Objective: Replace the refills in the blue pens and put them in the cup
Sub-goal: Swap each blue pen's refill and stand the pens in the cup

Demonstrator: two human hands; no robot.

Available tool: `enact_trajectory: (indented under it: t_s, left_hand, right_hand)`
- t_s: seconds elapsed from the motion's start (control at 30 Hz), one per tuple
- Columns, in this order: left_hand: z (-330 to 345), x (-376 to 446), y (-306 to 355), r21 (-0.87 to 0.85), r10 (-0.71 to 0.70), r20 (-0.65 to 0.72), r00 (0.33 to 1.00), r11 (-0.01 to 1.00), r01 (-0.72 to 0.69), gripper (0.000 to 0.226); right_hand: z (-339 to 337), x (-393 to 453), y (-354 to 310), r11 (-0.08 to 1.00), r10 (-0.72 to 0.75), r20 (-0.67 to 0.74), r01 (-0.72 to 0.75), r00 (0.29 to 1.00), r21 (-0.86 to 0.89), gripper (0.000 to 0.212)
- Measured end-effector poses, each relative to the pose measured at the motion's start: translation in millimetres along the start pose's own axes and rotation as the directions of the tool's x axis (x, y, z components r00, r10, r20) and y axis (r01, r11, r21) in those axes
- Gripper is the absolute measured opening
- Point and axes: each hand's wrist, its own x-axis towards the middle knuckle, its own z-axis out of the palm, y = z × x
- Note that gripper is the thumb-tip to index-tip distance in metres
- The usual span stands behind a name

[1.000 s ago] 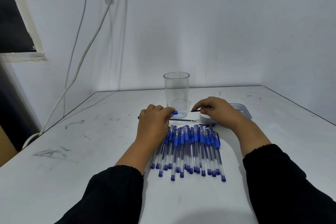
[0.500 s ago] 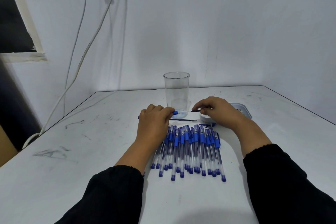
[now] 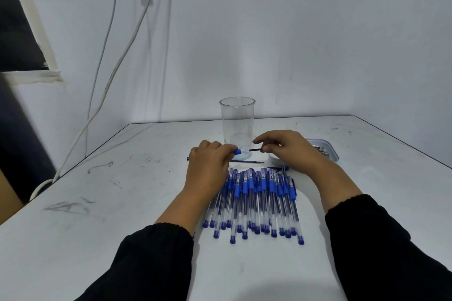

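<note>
Your left hand [image 3: 209, 166] is curled around a blue pen [image 3: 236, 152], and only its blue end pokes out past your fingers. Your right hand [image 3: 287, 149] pinches a thin dark refill [image 3: 254, 150] between the thumb and a finger, right at that blue end. Since a second ago, your right first finger has lifted up and now points out to the left, above the refill. Both hands sit in about the same spot as before.

Another thin refill [image 3: 247, 161] lies flat on the table [image 3: 122, 190] just near your hands, and a blue bit [image 3: 187, 158] peeks out on the left side of your left hand.

Closer to you is a row of blue pens [image 3: 254, 203], lying side by side with their caps pointing away from you. Your left wrist covers the left edge of the row.

The clear cup [image 3: 237, 120] stands upright just behind your hands, and nothing is in it. On the right, partly hidden by your right hand, is a small tray [image 3: 325, 151] with some thin things in it; they are too small to tell what they are.

White cables [image 3: 115, 66] hang down the wall on the far left.
</note>
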Motion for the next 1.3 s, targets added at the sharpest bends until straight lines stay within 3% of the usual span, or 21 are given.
enact_trajectory:
  t_s: [0.2,0.33,0.5,1.07,1.3]
  left_hand:
    - [0,-1,3,0.013,0.026,0.016,1.0,1.0,-0.027,0.029]
    - [-1,0,-3,-0.005,-0.018,-0.029,0.999,1.0,0.018,0.027]
    - [-2,0,-4,0.0,-0.022,-0.036,0.999,1.0,0.022,0.028]
    - [0,-1,3,-0.02,0.035,0.039,0.999,0.999,-0.034,0.029]
    - [-1,-2,3,-0.027,0.021,0.034,0.999,0.999,-0.02,0.028]
  right_hand:
    - [11,0,-5,1.0,-0.013,0.053,0.013,0.998,-0.006,0.027]
    - [-3,0,3,0.999,0.039,-0.058,-0.041,0.998,-0.023,0.032]
    - [-15,-2,14,0.99,0.114,-0.148,-0.124,0.982,-0.06,0.014]
    - [5,-2,-7,0.999,0.039,0.022,-0.038,0.999,-0.027,0.01]
    - [-6,-2,-2,0.991,0.125,-0.017,-0.125,0.992,-0.048,0.008]
